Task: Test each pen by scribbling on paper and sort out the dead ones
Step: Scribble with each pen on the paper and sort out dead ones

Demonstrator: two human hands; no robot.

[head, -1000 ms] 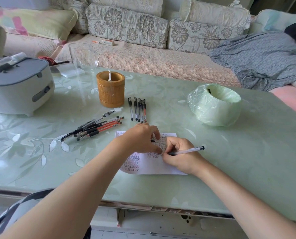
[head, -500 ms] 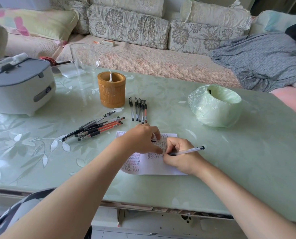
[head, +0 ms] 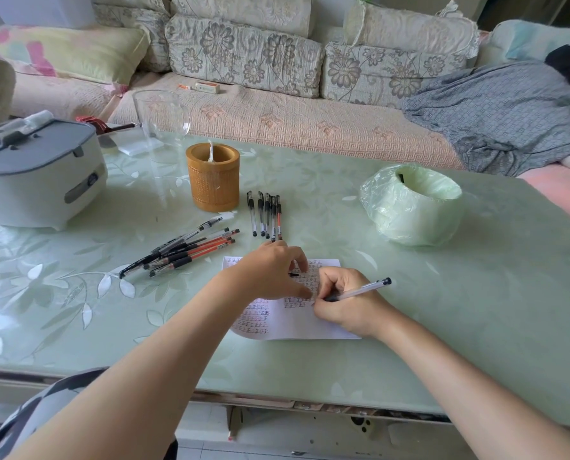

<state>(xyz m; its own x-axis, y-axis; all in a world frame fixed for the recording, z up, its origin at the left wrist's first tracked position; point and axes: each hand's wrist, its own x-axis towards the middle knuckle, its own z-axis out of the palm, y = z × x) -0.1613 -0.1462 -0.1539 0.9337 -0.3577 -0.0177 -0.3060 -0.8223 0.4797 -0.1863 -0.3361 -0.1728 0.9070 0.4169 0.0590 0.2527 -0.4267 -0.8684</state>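
Note:
A white paper sheet (head: pixel 296 322) with rows of small marks lies on the green table. My right hand (head: pixel 346 302) grips a clear black-capped pen (head: pixel 360 289) with its tip on the paper. My left hand (head: pixel 270 270) presses the sheet's upper left part; a small black pen cap peeks out under its fingers. A loose heap of black and red pens (head: pixel 184 252) lies left of the paper. Several pens in a neat row (head: pixel 266 214) lie beyond it.
A bamboo pen holder (head: pixel 213 176) stands behind the pens. A bin lined with a green bag (head: pixel 411 204) sits at the right. A grey-white appliance (head: pixel 34 174) and a clear glass jar (head: pixel 160 119) occupy the left. A sofa runs behind the table.
Both hands stay in place on the paper; the pen barely shifts. The view has drifted slightly.

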